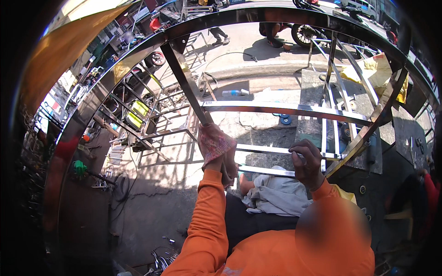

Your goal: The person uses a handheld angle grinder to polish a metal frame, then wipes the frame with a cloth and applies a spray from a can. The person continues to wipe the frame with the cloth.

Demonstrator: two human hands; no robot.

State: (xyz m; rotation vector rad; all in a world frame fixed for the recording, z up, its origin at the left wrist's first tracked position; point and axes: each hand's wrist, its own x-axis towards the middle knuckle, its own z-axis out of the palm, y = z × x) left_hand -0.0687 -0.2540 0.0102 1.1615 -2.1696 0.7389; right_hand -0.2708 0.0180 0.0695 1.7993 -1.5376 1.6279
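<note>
My left hand (229, 166) is closed round a pink patterned cloth (215, 143), which is wrapped about the lower part of a shiny metal post (184, 83). The cloth hides part of the hand. The post belongs to a large metal frame (253, 16) with a curved-looking top rail and several crossbars. My right hand (305, 163) is raised beside a lower crossbar (264, 150), its fingers curled and the thumb drawn in. Whatever it may hold is too small to make out. Below it, a grey cloth (281, 193) lies over my lap.
More metal frames (170, 110) stand to the left, near a green-yellow object (138, 114). A plastic bottle (235, 92) lies on the ground ahead. A motorcycle (306, 34) and people are farther off. Another person in a red sleeve (430, 193) sits at the right. Cables and tools lie at lower left.
</note>
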